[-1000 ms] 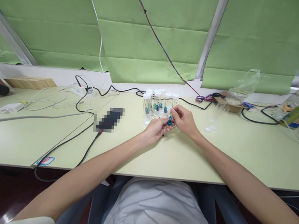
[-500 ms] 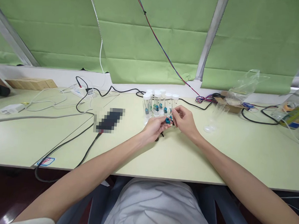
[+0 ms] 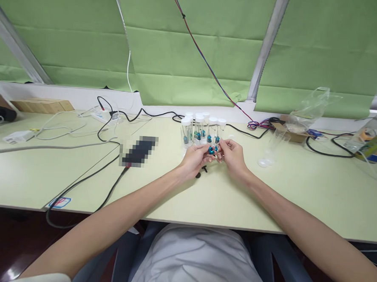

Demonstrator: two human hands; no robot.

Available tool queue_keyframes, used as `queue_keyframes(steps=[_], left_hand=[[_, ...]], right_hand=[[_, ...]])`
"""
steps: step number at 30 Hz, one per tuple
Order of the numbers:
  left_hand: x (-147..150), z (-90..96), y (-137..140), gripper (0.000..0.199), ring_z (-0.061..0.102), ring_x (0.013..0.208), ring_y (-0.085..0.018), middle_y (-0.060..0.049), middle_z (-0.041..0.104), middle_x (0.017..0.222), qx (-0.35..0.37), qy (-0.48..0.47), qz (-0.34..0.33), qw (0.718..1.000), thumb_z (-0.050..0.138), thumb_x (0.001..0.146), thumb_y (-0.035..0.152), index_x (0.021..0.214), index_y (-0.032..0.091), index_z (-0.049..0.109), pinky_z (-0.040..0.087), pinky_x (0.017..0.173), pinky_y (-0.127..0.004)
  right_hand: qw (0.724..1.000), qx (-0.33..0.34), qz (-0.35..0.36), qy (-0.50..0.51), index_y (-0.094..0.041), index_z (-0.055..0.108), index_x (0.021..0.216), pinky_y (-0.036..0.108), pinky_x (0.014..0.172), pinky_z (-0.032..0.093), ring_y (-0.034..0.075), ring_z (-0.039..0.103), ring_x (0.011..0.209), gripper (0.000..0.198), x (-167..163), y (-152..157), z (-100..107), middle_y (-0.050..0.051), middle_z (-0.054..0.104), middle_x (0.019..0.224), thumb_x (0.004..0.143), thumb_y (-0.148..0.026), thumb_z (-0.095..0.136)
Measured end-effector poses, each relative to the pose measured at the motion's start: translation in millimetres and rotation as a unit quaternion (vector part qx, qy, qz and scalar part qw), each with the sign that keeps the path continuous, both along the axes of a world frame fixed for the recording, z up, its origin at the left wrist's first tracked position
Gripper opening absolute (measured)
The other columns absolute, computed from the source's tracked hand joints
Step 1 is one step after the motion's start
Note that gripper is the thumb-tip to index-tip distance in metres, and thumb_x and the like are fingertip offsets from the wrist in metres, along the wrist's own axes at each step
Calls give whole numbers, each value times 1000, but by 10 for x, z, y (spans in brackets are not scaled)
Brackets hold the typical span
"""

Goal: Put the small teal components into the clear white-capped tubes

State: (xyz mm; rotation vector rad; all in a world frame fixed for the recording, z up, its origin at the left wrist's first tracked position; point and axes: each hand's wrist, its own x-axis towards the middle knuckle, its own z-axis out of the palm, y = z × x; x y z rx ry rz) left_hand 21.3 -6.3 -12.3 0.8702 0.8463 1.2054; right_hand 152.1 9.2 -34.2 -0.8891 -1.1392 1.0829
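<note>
Just in front of a cluster of clear tubes with white caps (image 3: 213, 120), my two hands meet over the table. My left hand (image 3: 196, 158) is closed, pinching a small shiny teal piece (image 3: 211, 150) that looks like part of a wired earphone. Close against it, my right hand (image 3: 232, 154) has its fingertips pinched on a thin wire joined to the teal piece; the fingers partly hide it. Similar teal pieces with dark wires stand inside the tubes. Below my left hand lie a small black disc (image 3: 198, 175) and a black T-shaped bit (image 3: 204, 169).
Two clear uncapped tubes (image 3: 272, 152) lie to the right. A cardboard box (image 3: 292, 134) with a plastic bag is behind them. On the left are a blurred dark device (image 3: 139, 151), cables, a white adapter (image 3: 19, 136) and a wooden block (image 3: 43, 105).
My right hand has lowered slightly, its fingers turning downward beside the teal piece. The left hand stays nearly in place. The black bits on the table now show more fully.
</note>
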Motion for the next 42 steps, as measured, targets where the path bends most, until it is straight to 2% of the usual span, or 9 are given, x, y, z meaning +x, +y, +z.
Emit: queue_keyframes(steps=[6,20,24,32,42], left_hand=[[7,-10,2,29,58,50,-8,-7,66,63,14,16,-2,1000,53,96,11,71,7,67,46,50,-17],[27,-10,-10,29,58,48,-8,-6,66,60,27,40,14,999,54,97,13,72,8,67,47,51,-19],[32,6,-28,28,59,47,-8,-5,65,59,26,46,22,998,54,97,11,72,8,67,47,49,-19],[30,-4,-32,26,58,46,-9,-5,64,56,26,66,27,997,59,95,15,71,8,68,48,51,-19],[14,-51,-1,26,62,49,-10,-4,64,55,51,72,31,996,57,96,16,72,9,67,50,52,-19]], right_hand=[[998,-20,-2,58,-20,51,69,22,38,36,8,46,44,44,-36,-52,20,-5,50,58,73,-54,78],[999,39,-37,-1,-22,50,71,25,36,34,9,42,39,43,-42,-35,3,-6,49,57,79,-59,71],[996,70,-51,-35,-23,50,72,26,38,34,10,43,40,39,-30,-42,-2,-5,50,58,84,-56,67],[967,186,-81,-157,-22,52,80,27,54,41,13,50,56,28,-12,-126,22,-2,54,66,95,-46,57],[935,244,-106,-234,-20,56,79,26,56,41,12,51,58,24,16,-164,78,-2,55,67,96,-37,55]])
